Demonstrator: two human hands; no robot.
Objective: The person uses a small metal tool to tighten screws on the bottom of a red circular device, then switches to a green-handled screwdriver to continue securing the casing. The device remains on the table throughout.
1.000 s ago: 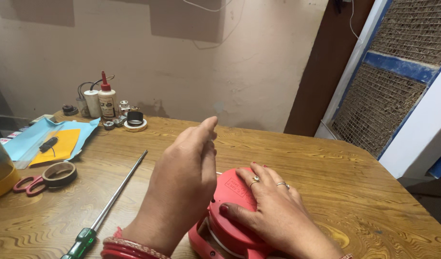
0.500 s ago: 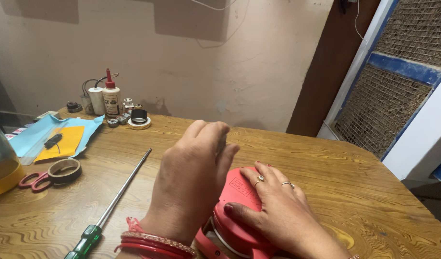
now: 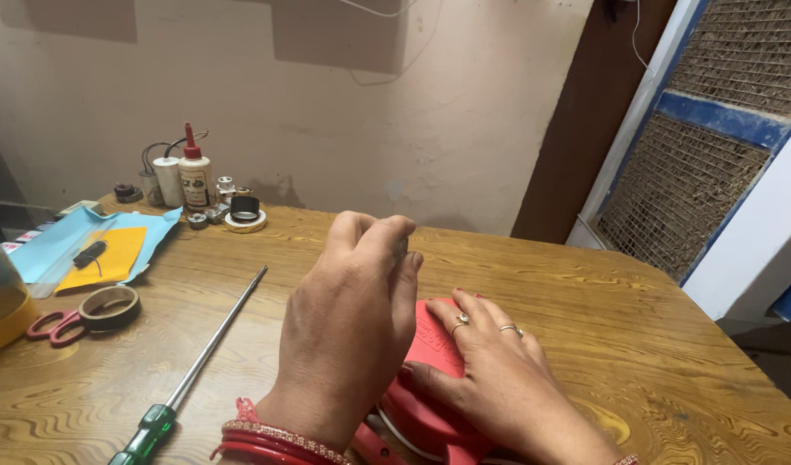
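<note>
A red plastic device point(image 3: 434, 344) with a rounded body lies on the wooden table point(image 3: 585, 293) near the front edge. My right hand point(image 3: 499, 379) rests flat on top of it, fingers spread, with rings on two fingers. My left hand point(image 3: 352, 327) is raised just left of the device, fingers curled together at the tips; whether something small is pinched there cannot be told. Red bangles circle my left wrist.
A long screwdriver point(image 3: 197, 366) with a green handle lies left of my hands. Further left are red-handled scissors point(image 3: 55, 325), a tape roll point(image 3: 109, 307), yellow and blue sheets point(image 3: 102, 250). A glue bottle point(image 3: 194, 176) and small parts stand by the wall.
My left hand's fingers have curled from extended to bunched at the tips and dropped closer to the device. My right hand stays on the red device.
</note>
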